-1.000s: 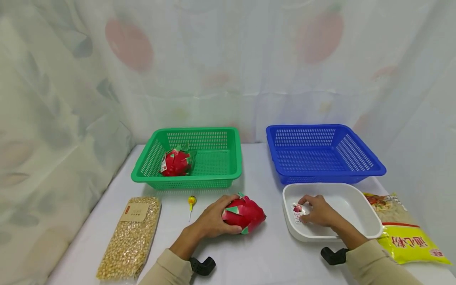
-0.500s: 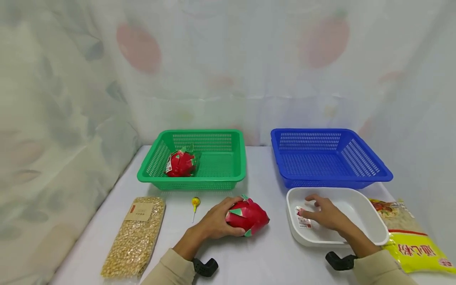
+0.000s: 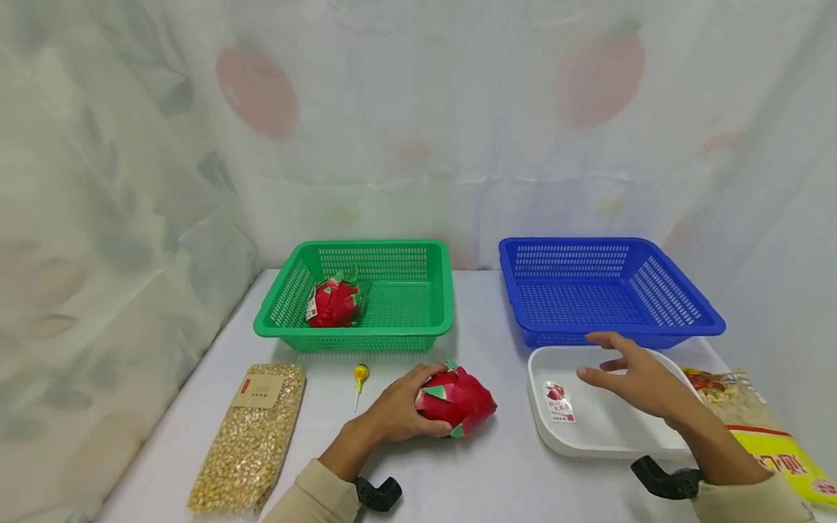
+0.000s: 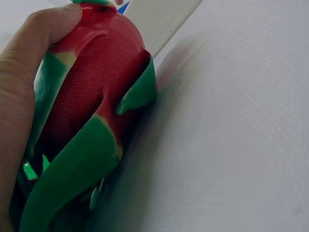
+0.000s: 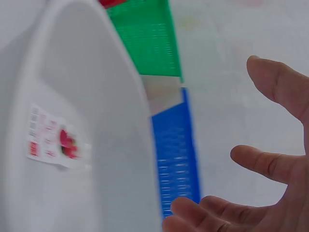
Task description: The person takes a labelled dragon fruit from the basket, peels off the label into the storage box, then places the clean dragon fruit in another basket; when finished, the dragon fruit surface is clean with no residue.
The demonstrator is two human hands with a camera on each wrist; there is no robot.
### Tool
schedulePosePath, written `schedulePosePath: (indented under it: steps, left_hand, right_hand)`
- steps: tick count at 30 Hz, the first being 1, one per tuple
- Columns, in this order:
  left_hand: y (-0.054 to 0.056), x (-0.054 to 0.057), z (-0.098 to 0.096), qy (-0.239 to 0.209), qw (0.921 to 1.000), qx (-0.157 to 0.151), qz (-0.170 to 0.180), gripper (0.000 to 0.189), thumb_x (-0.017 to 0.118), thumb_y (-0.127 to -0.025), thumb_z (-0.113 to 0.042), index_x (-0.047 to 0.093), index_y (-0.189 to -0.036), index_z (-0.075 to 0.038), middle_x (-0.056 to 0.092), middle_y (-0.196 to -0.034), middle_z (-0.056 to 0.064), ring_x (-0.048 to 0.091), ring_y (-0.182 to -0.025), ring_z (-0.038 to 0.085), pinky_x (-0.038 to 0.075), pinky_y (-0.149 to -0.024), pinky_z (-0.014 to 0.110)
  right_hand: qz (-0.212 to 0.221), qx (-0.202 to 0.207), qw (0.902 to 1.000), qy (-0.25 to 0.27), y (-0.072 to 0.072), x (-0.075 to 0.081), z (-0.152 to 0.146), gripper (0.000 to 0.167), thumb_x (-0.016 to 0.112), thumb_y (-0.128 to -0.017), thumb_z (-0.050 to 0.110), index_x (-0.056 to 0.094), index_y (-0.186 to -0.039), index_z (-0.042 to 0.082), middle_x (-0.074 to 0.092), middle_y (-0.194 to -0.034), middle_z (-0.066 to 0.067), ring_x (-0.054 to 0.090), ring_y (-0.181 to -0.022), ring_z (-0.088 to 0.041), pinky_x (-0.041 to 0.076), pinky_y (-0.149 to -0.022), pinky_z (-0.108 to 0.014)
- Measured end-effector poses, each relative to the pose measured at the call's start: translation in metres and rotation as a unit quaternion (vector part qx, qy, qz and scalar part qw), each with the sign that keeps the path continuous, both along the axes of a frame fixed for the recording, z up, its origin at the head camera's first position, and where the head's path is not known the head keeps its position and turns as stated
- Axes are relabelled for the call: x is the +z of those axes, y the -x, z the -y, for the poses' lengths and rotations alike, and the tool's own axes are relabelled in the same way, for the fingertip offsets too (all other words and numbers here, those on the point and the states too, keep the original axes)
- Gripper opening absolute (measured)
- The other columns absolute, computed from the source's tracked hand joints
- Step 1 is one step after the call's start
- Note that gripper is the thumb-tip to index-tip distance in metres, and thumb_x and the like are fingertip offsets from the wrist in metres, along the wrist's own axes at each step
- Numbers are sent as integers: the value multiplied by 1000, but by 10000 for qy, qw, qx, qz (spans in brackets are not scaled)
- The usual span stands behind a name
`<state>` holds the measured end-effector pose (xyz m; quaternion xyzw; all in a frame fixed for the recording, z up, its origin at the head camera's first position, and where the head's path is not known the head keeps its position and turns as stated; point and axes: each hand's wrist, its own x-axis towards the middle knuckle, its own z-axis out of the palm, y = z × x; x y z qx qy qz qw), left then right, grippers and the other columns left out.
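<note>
A red dragon fruit (image 3: 461,399) with green scales lies on the white table. My left hand (image 3: 402,410) grips it from its left side; in the left wrist view the thumb (image 4: 46,29) lies along the red skin. Over the white tub (image 3: 615,447) hovers my right hand (image 3: 637,374), fingers spread and holding nothing. A small label (image 3: 559,403) with a dragon fruit picture lies inside the tub at its left end. The right wrist view shows the label (image 5: 55,137) apart from the hand (image 5: 270,169).
At the back left, a green basket (image 3: 356,341) holds another dragon fruit (image 3: 333,303) with a label on it. A blue basket (image 3: 621,340) stands behind the tub. A bag of yellow kernels (image 3: 251,443) and a lollipop (image 3: 360,374) lie left; a yellow food bag (image 3: 785,454) lies right.
My right hand, first at the label with thumb and fingers around it, has lifted off and moved right, leaving the label in the tub. The left hand keeps its grip on the dragon fruit.
</note>
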<state>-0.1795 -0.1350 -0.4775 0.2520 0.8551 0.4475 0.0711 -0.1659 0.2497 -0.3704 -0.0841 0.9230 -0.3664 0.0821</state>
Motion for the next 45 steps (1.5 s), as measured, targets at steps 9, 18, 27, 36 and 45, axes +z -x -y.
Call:
schedulePosePath:
  steps: [9,18,27,36,45]
  left_hand:
    - [-2,-3,0,-84,9999,-80,115,85,83,-69,-42,40,-142,-35,50,-126,-11,49,-114,17,52,-75,26]
    - [0,-1,2,-58,9998,-146,117,87,84,-69,-41,38,-143,-35,49,-127,-10,48,-115,17,51,-76,25]
    - [2,-3,3,-37,9996,-286,34,89,85,-68,-42,38,-143,-32,48,-130,-8,47,-117,17,51,-77,25]
    - [3,0,2,31,9993,-332,159,94,87,-66,-41,36,-144,-34,46,-132,-9,45,-119,17,51,-77,25]
    - [3,0,4,159,9991,-377,-131,95,88,-64,-44,36,-143,-33,48,-130,-10,47,-118,16,51,-78,25]
  right_hand:
    - [-1286,-131,9912,293,-3,32,-29,67,69,-91,27,36,-145,2,31,-144,-30,42,-117,-55,44,-80,-66]
    - [-2283,-823,9701,16,17,38,-68,66,67,-91,26,37,-146,5,5,-159,-18,24,-125,-63,25,-94,-72]
    - [-2137,-1285,9680,-279,45,21,-108,70,66,-87,31,38,-139,-6,-4,-157,-26,-4,-135,-58,4,-86,-81]
    - [-1640,-1296,9762,-582,64,-2,-143,71,61,-89,35,35,-134,-13,-14,-153,-31,-9,-130,-62,6,-84,-82]
    - [-1240,-1240,9804,-901,124,-90,-230,89,63,-86,53,25,-153,8,-23,-155,-16,-12,-130,-61,10,-77,-83]
